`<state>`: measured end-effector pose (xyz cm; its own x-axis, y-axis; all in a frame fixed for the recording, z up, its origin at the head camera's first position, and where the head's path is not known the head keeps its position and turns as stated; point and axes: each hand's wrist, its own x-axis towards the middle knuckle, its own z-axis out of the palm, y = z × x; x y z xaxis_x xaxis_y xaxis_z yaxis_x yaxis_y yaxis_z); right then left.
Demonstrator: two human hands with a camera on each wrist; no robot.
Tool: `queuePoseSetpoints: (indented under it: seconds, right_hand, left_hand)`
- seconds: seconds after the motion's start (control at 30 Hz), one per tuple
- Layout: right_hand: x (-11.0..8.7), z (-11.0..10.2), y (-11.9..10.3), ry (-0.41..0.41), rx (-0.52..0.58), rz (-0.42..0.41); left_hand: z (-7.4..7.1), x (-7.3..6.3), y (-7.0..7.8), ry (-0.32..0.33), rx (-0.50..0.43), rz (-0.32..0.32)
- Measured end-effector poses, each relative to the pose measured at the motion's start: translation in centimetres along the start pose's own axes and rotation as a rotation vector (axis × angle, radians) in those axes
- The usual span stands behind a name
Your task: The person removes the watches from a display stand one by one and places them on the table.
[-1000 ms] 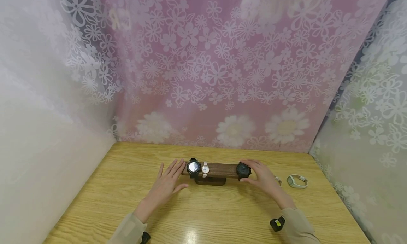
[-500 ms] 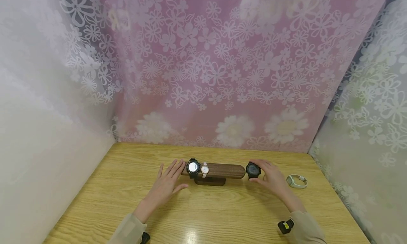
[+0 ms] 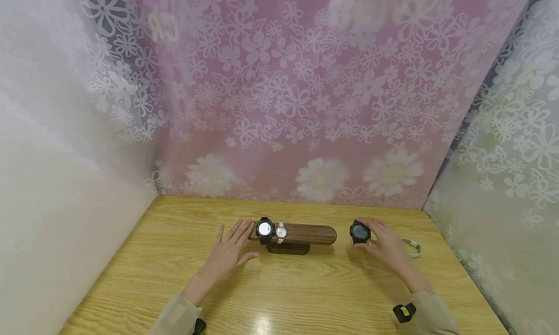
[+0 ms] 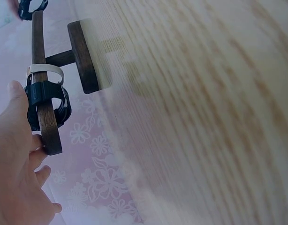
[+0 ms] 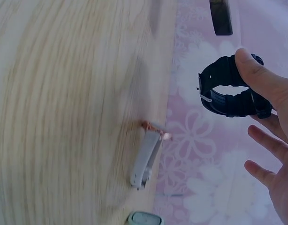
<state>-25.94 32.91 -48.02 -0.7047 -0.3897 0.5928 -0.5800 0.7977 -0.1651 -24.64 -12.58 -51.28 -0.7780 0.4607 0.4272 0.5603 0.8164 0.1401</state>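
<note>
Stand (image 3: 312,234) of dark wood carries two watches near its left end, its bar passing through both closed straps: a black watch (image 3: 265,229) and, just beside it, a white watch (image 3: 281,233). The left hand (image 3: 223,257) is spread wide, fingertips at that end of the bar. The right hand (image 3: 388,245) pinches a second black watch (image 3: 360,232), strap looped, above the table (image 3: 297,286) and apart from the bar's right end. Two more watches, a pale one (image 5: 146,160) and a green one (image 5: 145,218), rest on the table near that hand.
</note>
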Motion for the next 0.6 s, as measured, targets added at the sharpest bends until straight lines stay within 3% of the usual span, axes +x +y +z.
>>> queuePoseSetpoints:
  seconds: [0.6]
  right_hand:
    - [-3.5, -4.8, 5.4, -0.003, -0.101, 0.082]
  left_hand:
    - [-0.1, 0.1, 0.0, -0.05, -0.009, -0.024]
